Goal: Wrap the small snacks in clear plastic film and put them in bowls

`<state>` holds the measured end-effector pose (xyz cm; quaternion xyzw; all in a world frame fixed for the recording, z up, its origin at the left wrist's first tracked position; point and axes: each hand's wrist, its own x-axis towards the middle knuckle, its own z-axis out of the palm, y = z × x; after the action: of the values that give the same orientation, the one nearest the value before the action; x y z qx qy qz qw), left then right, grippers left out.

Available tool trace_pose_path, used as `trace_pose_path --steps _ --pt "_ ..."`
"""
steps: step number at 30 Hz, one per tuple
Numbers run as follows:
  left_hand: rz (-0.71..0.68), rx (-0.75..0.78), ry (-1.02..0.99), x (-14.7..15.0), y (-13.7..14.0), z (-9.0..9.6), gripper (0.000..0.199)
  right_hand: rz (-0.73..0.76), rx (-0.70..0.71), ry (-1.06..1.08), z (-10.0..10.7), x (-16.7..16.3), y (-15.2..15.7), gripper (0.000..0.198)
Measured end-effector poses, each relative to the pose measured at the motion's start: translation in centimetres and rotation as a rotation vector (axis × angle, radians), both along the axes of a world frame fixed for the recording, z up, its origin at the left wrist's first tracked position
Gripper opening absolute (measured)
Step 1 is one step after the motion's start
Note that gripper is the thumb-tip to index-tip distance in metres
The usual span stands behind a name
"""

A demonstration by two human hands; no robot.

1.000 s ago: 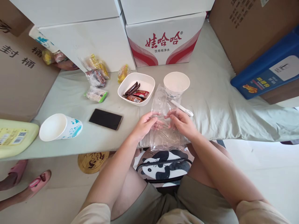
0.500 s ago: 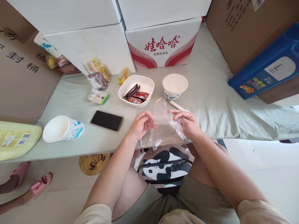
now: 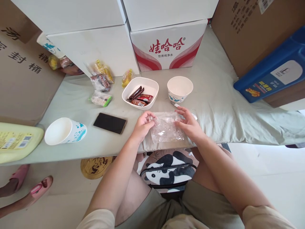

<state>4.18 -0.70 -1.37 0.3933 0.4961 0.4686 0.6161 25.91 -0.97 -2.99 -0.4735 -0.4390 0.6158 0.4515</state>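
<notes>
A clear plastic bag is stretched flat between my hands, close to the table's front edge. My left hand pinches its left edge between thumb and fingers. On the opposite side, my right hand grips the bag with its thumb on top, the fingers partly extended. Partly covered by the right fingers lies a slim white-handled tool; its kind is unclear. Just beyond stands a short paper bowl. A white square dish holds several wrapped snack sticks.
To the left are a black phone, a tipped paper cup and a pale yellow jug. Several snack packets lie near white boxes. A blue jug leans at right. Another person's feet show lower left.
The bag has gone from hanging loosely to lying flatter and spread between my hands. My right fingers have stretched forward, covering more of the white-handled tool.
</notes>
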Motion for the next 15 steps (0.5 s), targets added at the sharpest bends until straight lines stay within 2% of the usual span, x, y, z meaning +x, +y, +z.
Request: trace_pose_path --steps 5,11,15 --pt "0.025 0.008 -0.004 0.06 0.11 -0.2 0.048 -0.028 0.036 0.003 -0.1 -0.02 0.05 0.074" --pt "0.049 0.004 -0.048 0.02 -0.15 0.3 0.058 0.128 -0.014 -0.047 0.23 -0.13 -0.18 0.077" --pt "-0.042 -0.084 -0.102 0.0 -0.41 0.62 0.059 0.073 0.0 -0.049 0.75 -0.29 -0.28 0.072"
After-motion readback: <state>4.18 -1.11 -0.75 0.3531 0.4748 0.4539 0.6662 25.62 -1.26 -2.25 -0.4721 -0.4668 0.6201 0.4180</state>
